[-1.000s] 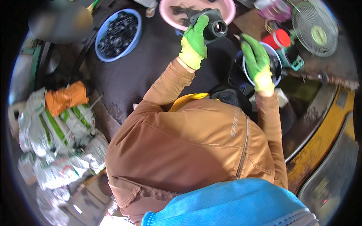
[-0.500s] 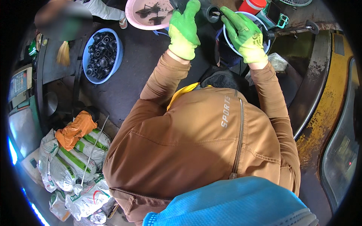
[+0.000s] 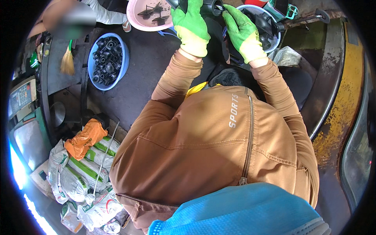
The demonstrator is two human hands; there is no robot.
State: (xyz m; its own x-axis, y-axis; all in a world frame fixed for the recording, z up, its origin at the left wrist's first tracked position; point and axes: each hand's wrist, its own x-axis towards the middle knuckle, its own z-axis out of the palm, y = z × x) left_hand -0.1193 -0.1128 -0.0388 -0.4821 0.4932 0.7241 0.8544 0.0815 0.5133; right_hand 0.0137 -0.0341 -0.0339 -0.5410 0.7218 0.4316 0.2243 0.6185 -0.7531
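At the top of the view, my left hand (image 3: 192, 28), in a green and yellow glove, is closed around a black moulded rubber part (image 3: 212, 6). The part has a round, hollow end facing right and is cut off by the upper edge. My right hand (image 3: 242, 33), gloved alike, has its fingers together with the tips at that round end. Something small and pale shows at those fingertips, too small to name. Just right of this hand, a white-rimmed bucket (image 3: 279, 38) holds several black rubber parts (image 3: 263, 24).
A pink basin (image 3: 135, 20) with flat black scraps stands beyond my left hand. Farther left sits a blue basin (image 3: 126, 62) full of black rubber parts. White sacks (image 3: 80, 176) lie lower left; a worn yellow machine frame (image 3: 333, 113) rises at right. Another person's leg (image 3: 107, 15) shows upper left.
My right hand has moved left from over the bucket, and its fingers have drawn together at the part's round end. My left hand keeps its hold. The whole view has shifted slightly.
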